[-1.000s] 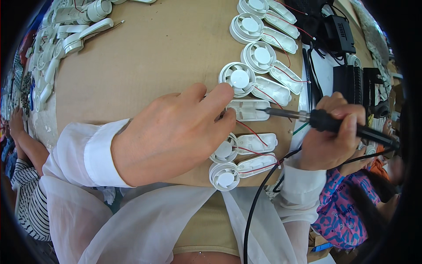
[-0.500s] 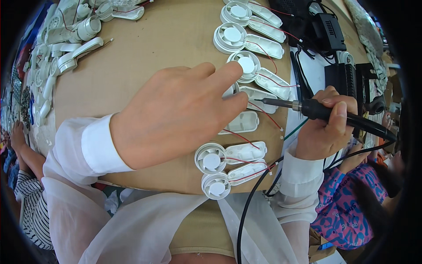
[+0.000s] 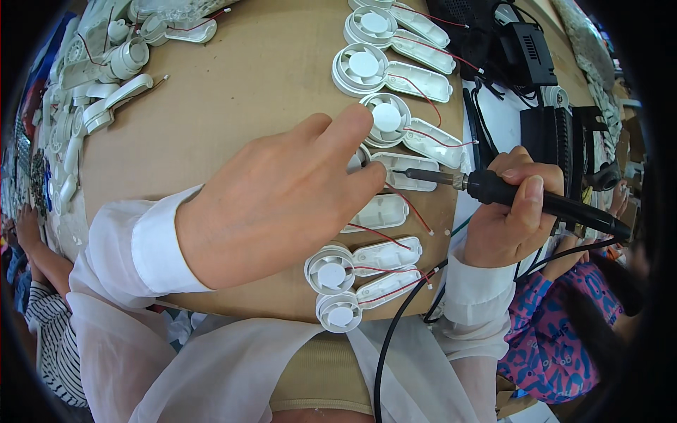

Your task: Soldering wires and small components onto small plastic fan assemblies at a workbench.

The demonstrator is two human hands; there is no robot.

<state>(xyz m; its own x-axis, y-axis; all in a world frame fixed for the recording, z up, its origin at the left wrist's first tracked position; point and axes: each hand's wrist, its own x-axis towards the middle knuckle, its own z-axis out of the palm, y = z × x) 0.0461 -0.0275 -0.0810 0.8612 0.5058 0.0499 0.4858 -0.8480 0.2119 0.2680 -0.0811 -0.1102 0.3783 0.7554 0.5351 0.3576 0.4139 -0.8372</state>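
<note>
1. Your left hand (image 3: 282, 204) lies palm down at the middle of the brown work board (image 3: 233, 106). Its fingers are held close together and stretched toward two o'clock, with the fingertips pressing on a white fan housing (image 3: 395, 171); you cannot tell from this view whether anything is pinched beneath them.
2. That fan housing sits just past your left fingertips, near the centre of the view toward three o'clock, with its round fan end hidden under your fingers and its long handle part showing.
3. Your right hand (image 3: 511, 211), at three o'clock, has its fingers wrapped tightly around the black grip of a soldering iron (image 3: 508, 194). The metal tip points toward nine o'clock and meets the housing right beside your left fingertips.
4. A black cable (image 3: 388, 345) runs from five o'clock up toward your right wrist.
5. More white fan housings form a column: two at twelve to one o'clock (image 3: 391, 70), one just above your fingers (image 3: 409, 127), and three below your left hand toward six o'clock (image 3: 363, 264), each with thin red wires.
6. A heap of loose white plastic parts (image 3: 99, 92) lies at ten o'clock.
7. A black box-shaped device (image 3: 553, 137) stands at two o'clock, just beyond your right hand.
</note>
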